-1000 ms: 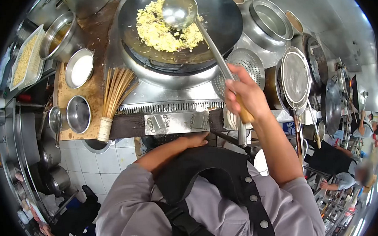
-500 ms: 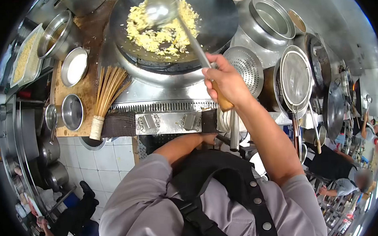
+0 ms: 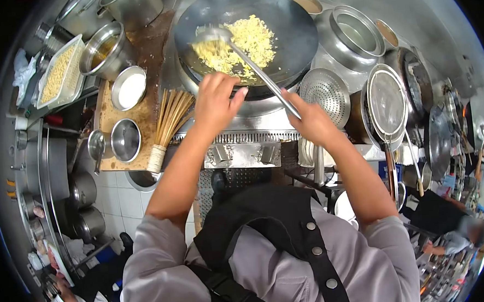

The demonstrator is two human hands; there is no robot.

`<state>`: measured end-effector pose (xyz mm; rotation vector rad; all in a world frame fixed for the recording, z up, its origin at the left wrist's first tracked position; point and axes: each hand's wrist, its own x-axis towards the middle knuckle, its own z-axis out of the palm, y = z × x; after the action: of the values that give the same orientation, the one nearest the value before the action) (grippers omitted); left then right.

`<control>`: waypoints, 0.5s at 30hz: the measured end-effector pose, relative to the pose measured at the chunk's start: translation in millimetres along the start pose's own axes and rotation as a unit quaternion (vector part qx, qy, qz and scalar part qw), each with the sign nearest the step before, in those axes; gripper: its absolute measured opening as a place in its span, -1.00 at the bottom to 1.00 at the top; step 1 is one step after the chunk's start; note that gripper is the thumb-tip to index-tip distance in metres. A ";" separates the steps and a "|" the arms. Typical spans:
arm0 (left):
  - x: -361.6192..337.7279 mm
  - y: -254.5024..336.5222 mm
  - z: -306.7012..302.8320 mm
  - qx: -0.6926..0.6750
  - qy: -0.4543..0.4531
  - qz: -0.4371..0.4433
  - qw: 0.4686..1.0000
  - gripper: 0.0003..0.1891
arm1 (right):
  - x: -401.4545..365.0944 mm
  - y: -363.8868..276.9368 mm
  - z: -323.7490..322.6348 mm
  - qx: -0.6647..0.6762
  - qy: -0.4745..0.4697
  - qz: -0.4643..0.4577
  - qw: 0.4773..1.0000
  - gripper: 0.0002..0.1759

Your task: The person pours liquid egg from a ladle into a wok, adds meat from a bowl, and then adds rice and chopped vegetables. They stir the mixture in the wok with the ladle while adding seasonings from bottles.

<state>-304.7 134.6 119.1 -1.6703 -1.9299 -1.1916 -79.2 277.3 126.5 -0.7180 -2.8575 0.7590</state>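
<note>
My right hand (image 3: 311, 117) is closed around the handle of a long metal ladle (image 3: 254, 68). The ladle's bowl is down in the left part of the black wok (image 3: 297, 49), among crumbly yellow food (image 3: 255, 38) that looks like egg fried rice. At the wok's near rim is my left hand (image 3: 216, 103), with thumb and fingers apart and nothing visible in it. Whether its fingertips touch the rim cannot be made out. Right of the wok lies a perforated strainer (image 3: 326, 94).
On the left board stand a bowl of white powder or grains (image 3: 129, 88), a steel bowl (image 3: 125, 140) and a bamboo brush (image 3: 166, 122). Nested steel pots (image 3: 356, 33) and a mesh sieve (image 3: 387, 102) stand right. Other people work at both lower edges.
My left hand has risen from beneath the counter's front edge to the wok's near rim. The right hand has shifted right and down with the ladle. The whole view has shifted too.
</note>
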 end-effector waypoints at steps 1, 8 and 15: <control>4.6 -10.8 6.8 -0.004 0.001 0.007 1.000 -0.80 | -24.4 -3.8 -11.9 -0.012 -0.005 0.016 1.000 -0.28; 25.0 20.9 -27.3 -0.001 -0.309 -0.016 0.951 -0.57 | -163.5 -68.1 -94.4 0.164 -0.071 0.194 0.965 -0.31; -55.6 26.7 -2.9 0.019 -0.275 0.012 0.961 -0.55 | -58.5 -38.1 11.3 0.019 0.102 0.125 0.987 -0.34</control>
<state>-266.2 95.0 91.4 -2.1628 -2.2045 -0.7171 -45.8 215.8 136.7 -1.0956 -2.5922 0.7203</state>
